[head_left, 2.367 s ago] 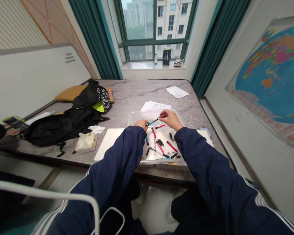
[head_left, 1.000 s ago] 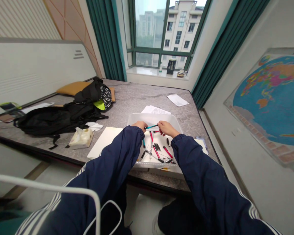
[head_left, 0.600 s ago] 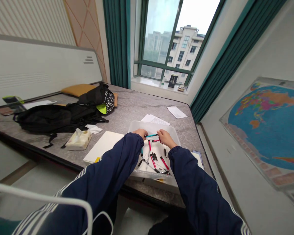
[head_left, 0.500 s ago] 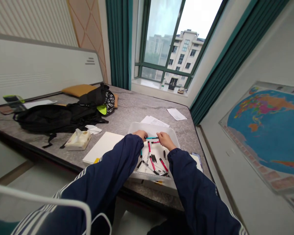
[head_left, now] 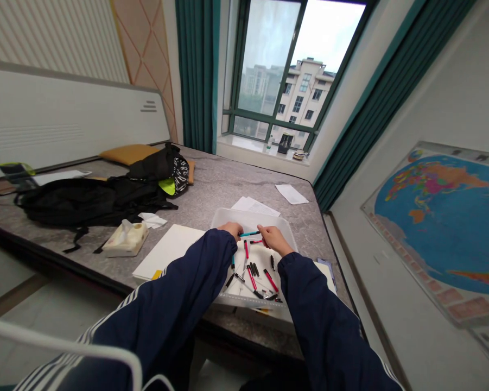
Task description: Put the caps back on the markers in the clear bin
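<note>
A white plastic tray sits near the front edge of the bed, with red pens, black pens and loose parts scattered in it. Over its far part a teal pen lies between my two hands. My left hand has its fingers closed at the pen's left end. At the right end, the thumb and fingers of my right hand pinch the same pen. Another red pen rests just below it.
White sheets and a tissue box are left of the tray. A black backpack lies farther left. Papers are behind the tray, another sheet beyond. A white cable crosses the lower left.
The view has shifted slightly, so the whole scene sits a little lower and to the left. Both hands remain at the ends of the teal pen.
</note>
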Available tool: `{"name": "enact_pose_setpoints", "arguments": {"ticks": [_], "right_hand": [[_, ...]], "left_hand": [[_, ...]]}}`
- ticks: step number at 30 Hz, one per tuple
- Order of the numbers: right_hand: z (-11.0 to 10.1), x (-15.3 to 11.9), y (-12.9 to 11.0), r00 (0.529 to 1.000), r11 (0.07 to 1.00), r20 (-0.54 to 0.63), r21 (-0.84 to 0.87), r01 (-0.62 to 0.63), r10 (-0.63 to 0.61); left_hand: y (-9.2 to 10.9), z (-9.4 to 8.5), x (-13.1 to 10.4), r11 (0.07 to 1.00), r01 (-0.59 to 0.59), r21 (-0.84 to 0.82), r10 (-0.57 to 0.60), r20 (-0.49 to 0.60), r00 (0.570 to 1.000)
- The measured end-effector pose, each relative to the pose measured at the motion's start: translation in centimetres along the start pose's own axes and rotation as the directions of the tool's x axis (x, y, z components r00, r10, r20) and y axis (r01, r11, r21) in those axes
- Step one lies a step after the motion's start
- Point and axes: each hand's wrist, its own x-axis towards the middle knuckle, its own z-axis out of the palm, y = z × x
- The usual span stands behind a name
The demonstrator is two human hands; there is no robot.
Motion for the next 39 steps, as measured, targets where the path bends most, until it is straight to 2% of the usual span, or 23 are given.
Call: {"name": "enact_pose_setpoints", "arguments": {"ticks": [4, 10, 13, 18, 23, 28, 34, 37, 39], "right_hand": [[-0.1, 0.5, 0.2, 1.000, 1.000, -0.025, -0.006, -0.008, 0.008], [0.5, 1.1, 0.7, 0.990, 0.986, -0.130, 0.165, -0.026, 0.048], [0.6, 1.1, 0.6, 0.984, 0.985, -0.174, 0.174, -0.007, 0.037], [0.4, 1.0, 0.6, 0.990, 0.989, -0.102, 0.121, -0.084, 0.096], [0.5, 1.3, 1.0, 0.983, 0.975, -0.122, 0.192, -0.114, 0.139], [0.5, 1.4, 1.1, 0.986, 0.986, -0.102, 0.117, -0.118, 0.130], [-0.4, 1.2, 0.5, 0.983, 0.995, -0.174, -0.067, -0.076, 0.063], [-0.3, 1.2, 0.6, 0.984, 0.994, -0.163, -0.066, -0.090, 0.078], [-0.1, 1.2, 0.8, 0.983, 0.996, -0.160, -0.017, -0.092, 0.088]], "left_hand": [[-0.2, 0.1, 0.2, 1.000, -0.008, -0.012, 0.007, -0.042, 0.999], [-0.8, 0.9, 1.3, 0.998, -0.055, -0.036, 0.052, -0.080, 0.995], [-1.2, 1.4, 1.8, 0.995, -0.095, -0.037, 0.092, -0.081, 0.993], [-1.5, 1.6, 2.2, 0.988, -0.151, -0.037, 0.148, -0.086, 0.985], [-1.3, 1.5, 2.2, 0.977, -0.174, -0.123, 0.158, -0.134, 0.978], [-1.1, 1.4, 1.9, 0.980, -0.190, -0.063, 0.178, -0.166, 0.970], [-1.0, 1.3, 1.9, 0.980, -0.187, -0.073, 0.175, -0.149, 0.973], [-0.9, 1.2, 1.9, 0.984, -0.162, -0.069, 0.147, -0.182, 0.972], [-0.8, 1.1, 1.9, 0.986, -0.141, -0.086, 0.127, -0.160, 0.979]]}}
